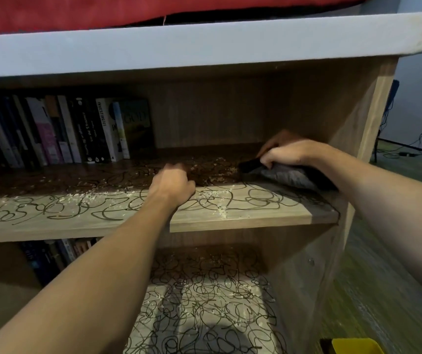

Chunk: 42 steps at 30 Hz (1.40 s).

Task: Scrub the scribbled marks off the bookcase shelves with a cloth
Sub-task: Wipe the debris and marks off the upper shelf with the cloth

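Forearms nearest lens, both reaching into bookcase (373,103). Left hand (171,183) resting on upper shelf (243,215), fingers curled under, nothing seen in it; whether knuckles press or merely rest, cannot tell. Right hand (285,153) further in, toward right wall, fingers curled round a bunched dark grey cloth (289,177) lying on shelf surface at its right end.

Scribbled marks (82,208) cover upper shelf from front edge back into shadow; pale crumbs (215,194) scattered among them. Lower shelf (204,297) equally scribbled, crumbs too. Books (77,131) upright at left rear of upper shelf; more on lower shelf, left. Yellow container (355,346) at bottom right corner, on floor.

Step judged: scrubbing of upper shelf at or near its start, right end first; marks look dense nearly everywhere, so most work remains. Next move likely calls for firm downward pressure through cloth, strokes sweeping leftward toward left hand, left hand steadying or clearing out of path.
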Motion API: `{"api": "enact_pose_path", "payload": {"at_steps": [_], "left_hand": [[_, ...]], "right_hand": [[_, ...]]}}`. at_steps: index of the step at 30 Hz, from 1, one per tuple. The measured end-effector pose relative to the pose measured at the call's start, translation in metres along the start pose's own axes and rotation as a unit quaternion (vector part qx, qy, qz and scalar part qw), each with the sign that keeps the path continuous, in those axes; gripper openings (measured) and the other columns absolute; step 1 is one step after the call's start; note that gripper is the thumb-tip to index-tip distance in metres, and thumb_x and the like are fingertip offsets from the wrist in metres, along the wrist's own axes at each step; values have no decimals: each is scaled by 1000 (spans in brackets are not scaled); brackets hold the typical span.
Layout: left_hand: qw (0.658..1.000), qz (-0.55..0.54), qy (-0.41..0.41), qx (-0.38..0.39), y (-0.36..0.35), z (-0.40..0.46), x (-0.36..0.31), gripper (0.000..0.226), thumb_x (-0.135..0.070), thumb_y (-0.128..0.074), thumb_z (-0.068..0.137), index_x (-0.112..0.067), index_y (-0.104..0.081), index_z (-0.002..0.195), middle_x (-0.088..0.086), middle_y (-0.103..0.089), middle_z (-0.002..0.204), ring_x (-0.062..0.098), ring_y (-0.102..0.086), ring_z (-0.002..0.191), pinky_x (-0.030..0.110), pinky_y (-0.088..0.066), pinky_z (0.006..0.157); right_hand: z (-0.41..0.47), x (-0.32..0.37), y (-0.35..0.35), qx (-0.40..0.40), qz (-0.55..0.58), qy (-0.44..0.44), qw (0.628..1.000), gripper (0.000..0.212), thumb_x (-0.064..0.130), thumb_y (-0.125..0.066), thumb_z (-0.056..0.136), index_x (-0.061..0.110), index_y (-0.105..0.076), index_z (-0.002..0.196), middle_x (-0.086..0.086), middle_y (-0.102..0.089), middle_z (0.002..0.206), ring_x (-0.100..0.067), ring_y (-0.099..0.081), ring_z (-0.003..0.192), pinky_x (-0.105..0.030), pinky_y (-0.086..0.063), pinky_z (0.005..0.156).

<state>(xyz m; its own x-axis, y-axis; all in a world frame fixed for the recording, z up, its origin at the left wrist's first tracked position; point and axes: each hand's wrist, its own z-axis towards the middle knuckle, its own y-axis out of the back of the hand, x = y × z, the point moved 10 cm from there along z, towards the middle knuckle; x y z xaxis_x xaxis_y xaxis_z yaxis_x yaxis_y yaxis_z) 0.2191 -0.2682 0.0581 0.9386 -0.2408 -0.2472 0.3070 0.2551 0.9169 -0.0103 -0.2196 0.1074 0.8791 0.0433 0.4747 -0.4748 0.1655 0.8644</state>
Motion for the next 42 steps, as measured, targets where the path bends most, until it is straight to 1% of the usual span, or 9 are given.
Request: {"api": "enact_pose_path", "payload": {"at_steps": [4,8,13,20,24,27,30,35,42], "left_hand": [[1000,-21,11,16,-6,14,5,32,-26,-57,88,-13,-55,118,11,-51,118,28,-56,99,40,-50,86],[999,-28,13,14,-11,36,10,29,-22,-60,87,-11,-62,115,14,-59,114,31,-59,101,41,-52,87],[998,17,16,-58,-6,59,20,33,-34,-56,92,-7,-65,106,20,-65,110,37,-61,103,38,-49,84],[998,9,-12,-56,-19,86,18,35,-34,-57,90,-5,-62,109,20,-62,112,37,-59,106,39,-47,88],[998,29,-21,-49,-29,104,21,33,-34,-48,96,-7,-53,115,17,-56,118,34,-53,113,37,-39,93],[1000,2,-7,-26,-32,115,21,37,-34,-56,92,-7,-56,116,18,-57,120,34,-53,115,37,-42,94],[1000,4,-3,-14,-33,118,20,36,-34,-57,91,-8,-58,116,18,-59,120,34,-54,115,36,-43,95],[1000,7,1,-16,-28,116,18,38,-34,-58,91,-7,-59,118,20,-60,121,36,-54,117,36,-40,98],[1000,-23,10,-19,-33,118,21,40,-34,-56,90,-5,-57,118,21,-57,123,37,-54,117,37,-40,99]], "right_hand": [[47,-30,6,-90,-46,-80,992,31,25,-63,86,17,-63,116,-8,-64,109,-24,-60,95,-31,-48,75],[84,-46,-15,-99,-73,-112,986,44,20,-54,94,11,-43,136,-16,-42,139,-34,-44,125,-39,-39,99],[134,-66,-32,-125,-100,-154,975,39,18,-51,97,4,-47,134,-19,-44,138,-35,-45,125,-39,-39,101],[202,-81,-46,-114,-99,-151,977,46,28,-37,103,9,-36,144,-19,-31,150,-36,-33,136,-40,-28,111],[254,-73,-71,-87,-74,-86,990,47,33,-45,98,16,-42,142,-16,-37,148,-36,-35,135,-46,-29,112],[283,-68,-89,-53,-63,-47,995,51,35,-51,96,16,-43,142,-15,-38,148,-34,-38,134,-45,-31,111],[268,-26,-93,-19,-56,25,998,46,24,-52,97,12,-45,141,-12,-39,148,-31,-38,134,-36,-30,110],[251,12,-105,41,-24,129,990,32,6,-58,91,13,-64,123,-6,-58,132,-19,-52,122,-26,-36,104],[236,4,-90,-31,17,84,996,34,12,-52,97,13,-58,130,-6,-52,138,-22,-46,127,-20,-33,99]]}}
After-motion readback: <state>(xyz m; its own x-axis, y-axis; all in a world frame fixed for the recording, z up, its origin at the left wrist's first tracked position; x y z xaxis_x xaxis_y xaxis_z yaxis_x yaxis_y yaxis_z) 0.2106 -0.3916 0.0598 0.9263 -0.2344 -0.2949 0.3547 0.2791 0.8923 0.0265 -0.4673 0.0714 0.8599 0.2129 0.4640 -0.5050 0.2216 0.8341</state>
